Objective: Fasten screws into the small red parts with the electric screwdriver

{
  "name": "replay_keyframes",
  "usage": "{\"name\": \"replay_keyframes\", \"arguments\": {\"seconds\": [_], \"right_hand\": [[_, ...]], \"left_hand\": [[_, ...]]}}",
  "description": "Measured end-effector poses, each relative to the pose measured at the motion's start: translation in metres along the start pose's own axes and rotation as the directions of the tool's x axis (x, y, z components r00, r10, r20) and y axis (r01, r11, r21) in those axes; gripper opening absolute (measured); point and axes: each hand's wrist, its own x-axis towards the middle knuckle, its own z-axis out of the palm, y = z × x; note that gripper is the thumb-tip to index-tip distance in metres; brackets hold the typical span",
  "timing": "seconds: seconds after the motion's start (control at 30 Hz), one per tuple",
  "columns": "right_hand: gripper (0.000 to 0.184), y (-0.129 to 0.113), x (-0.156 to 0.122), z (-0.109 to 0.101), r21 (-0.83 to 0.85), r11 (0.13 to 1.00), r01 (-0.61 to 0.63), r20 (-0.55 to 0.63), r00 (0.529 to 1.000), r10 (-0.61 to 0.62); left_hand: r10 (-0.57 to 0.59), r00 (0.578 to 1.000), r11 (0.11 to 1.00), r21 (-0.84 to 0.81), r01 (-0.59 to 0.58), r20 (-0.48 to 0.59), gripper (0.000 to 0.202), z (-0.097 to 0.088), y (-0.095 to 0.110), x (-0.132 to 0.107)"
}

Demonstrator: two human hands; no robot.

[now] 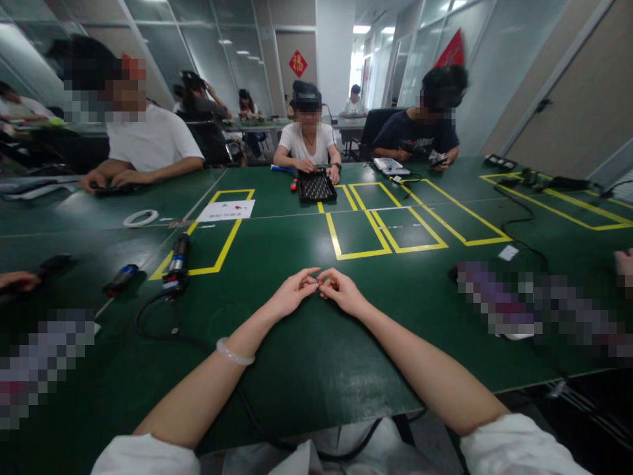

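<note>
My left hand (291, 295) and my right hand (343, 292) meet fingertip to fingertip over the green table (306, 356), just in front of me. Both pinch a tiny object (319, 282) between them, with a speck of orange or red on it; it is too small to name. A pale bangle (234, 353) circles my left wrist. An electric screwdriver (177, 261) lies to the left of my hands, with its black cable (158, 330) curling toward me.
Yellow tape outlines (376, 231) mark the tabletop. A black tray (315, 187) sits in front of the person opposite. A white ring (141, 217) and a paper sheet (226, 210) lie at the left. Other people sit around the table.
</note>
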Motion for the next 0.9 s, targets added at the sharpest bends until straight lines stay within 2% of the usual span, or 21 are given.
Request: {"name": "replay_keyframes", "arguments": {"seconds": [0.23, 0.37, 0.57, 0.7, 0.9], "right_hand": [[0.026, 0.002, 0.001, 0.000, 0.115, 0.993, -0.012, -0.030, 0.999, 0.016], [0.028, 0.001, 0.001, -0.001, 0.132, 0.991, 0.001, -0.011, 1.000, 0.001], [0.032, -0.003, 0.000, -0.002, 0.087, 0.996, -0.011, -0.009, 1.000, 0.012], [0.026, -0.003, 0.000, -0.003, 0.067, 0.998, -0.005, -0.038, 0.999, 0.007], [0.023, -0.002, 0.000, -0.004, -0.011, 0.999, 0.039, -0.059, 0.997, -0.040]], "left_hand": [[-0.068, 0.989, 0.993, -0.102, 0.055, -0.130, 0.042, 0.006, -0.012, -0.002], [-0.081, 0.989, 0.993, -0.091, 0.070, -0.127, 0.037, 0.008, -0.010, -0.003], [0.033, 0.986, 0.999, 0.021, -0.030, -0.161, 0.029, 0.011, -0.008, -0.008], [0.136, 0.974, 0.982, 0.156, -0.107, -0.182, 0.024, 0.012, -0.006, -0.011], [0.132, 0.969, 0.979, 0.181, -0.094, -0.207, 0.022, 0.012, -0.008, -0.010]]}}
